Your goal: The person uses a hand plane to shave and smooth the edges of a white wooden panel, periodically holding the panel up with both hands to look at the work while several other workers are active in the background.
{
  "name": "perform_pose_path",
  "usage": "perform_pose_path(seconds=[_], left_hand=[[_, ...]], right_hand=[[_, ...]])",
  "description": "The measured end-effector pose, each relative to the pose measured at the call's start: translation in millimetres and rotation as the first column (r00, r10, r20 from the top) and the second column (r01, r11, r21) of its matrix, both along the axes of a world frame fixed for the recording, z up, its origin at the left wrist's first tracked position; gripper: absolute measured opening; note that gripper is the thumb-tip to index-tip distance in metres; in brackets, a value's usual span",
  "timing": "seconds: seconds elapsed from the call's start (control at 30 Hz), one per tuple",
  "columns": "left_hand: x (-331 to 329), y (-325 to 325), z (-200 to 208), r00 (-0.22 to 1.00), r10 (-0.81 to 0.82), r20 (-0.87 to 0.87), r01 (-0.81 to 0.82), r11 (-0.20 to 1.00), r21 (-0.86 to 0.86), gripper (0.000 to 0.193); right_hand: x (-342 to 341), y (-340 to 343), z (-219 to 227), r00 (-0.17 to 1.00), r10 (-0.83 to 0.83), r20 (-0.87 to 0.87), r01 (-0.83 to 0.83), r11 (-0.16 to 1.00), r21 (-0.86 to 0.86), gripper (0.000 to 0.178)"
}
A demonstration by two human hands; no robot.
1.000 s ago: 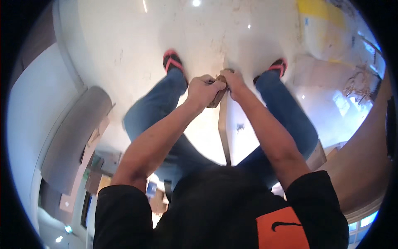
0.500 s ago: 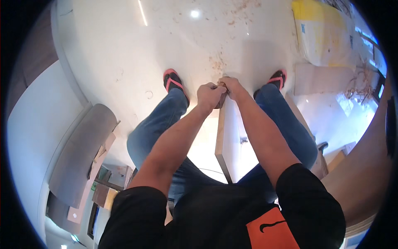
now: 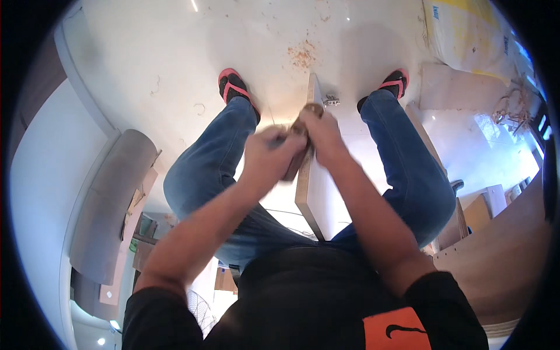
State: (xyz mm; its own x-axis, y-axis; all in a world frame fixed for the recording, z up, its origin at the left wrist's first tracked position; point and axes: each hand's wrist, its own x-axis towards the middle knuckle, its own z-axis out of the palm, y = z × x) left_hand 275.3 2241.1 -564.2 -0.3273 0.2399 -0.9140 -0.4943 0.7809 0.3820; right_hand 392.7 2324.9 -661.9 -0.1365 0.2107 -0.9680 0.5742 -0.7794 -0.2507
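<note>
Block point(image 3: 293, 168), clamped in both hands point(image 3: 322, 135), likely for control.
Board point(image 3: 319, 198) toward 6 o'clock, between legs point(image 3: 201, 154), seemingly for steadiness.

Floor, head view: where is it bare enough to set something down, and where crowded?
The floor looks bare between shavings and yellow package, and between shavings and left sandal. Crowded: between the legs, with left hand, right hand, brown block, upright board and metal fitting.

board point(image 3: 328, 198) between legs point(image 3: 204, 151), shavings point(image 3: 301, 54) on floor point(image 3: 169, 52) beyond it, package point(image 3: 469, 38) far right
</note>
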Motion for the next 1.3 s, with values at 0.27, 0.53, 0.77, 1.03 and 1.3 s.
perform_pose_path(seconds=[0.27, 0.53, 0.77, 1.03, 1.3], left_hand=[[37.8, 119.1, -217.1, 0.961, -0.239, -0.142, 0.239, 0.971, -0.012, 0.049], [24.3, 48.4, -112.9, 0.992, -0.117, -0.04, 0.114, 0.99, -0.082, 0.041], [-4.4, -3.3, 125.8, 0.994, 0.072, 0.081, -0.081, 0.99, 0.112, 0.024], [2.6, 44.4, -153.4, 0.992, -0.104, 0.065, 0.111, 0.987, -0.116, 0.043], [-94.2, 10.3, -44.5, 0.758, 0.648, -0.067, -0.622, 0.75, 0.225, 0.028]], right_hand=[[66.6, 116.0, -284.3, 0.982, -0.017, 0.188, 0.012, 1.0, 0.025, 0.042], [18.8, 48.5, -145.7, 0.989, 0.0, 0.15, 0.028, 0.982, -0.185, 0.043], [-5.1, 2.9, 119.9, 0.972, 0.154, 0.176, -0.16, 0.987, 0.022, 0.064], [2.2, 53.7, -166.1, 0.259, 0.96, 0.108, -0.906, 0.203, 0.37, 0.036], [-19.1, 26.5, -8.0, 0.906, 0.4, -0.136, -0.41, 0.911, -0.048, 0.106]])
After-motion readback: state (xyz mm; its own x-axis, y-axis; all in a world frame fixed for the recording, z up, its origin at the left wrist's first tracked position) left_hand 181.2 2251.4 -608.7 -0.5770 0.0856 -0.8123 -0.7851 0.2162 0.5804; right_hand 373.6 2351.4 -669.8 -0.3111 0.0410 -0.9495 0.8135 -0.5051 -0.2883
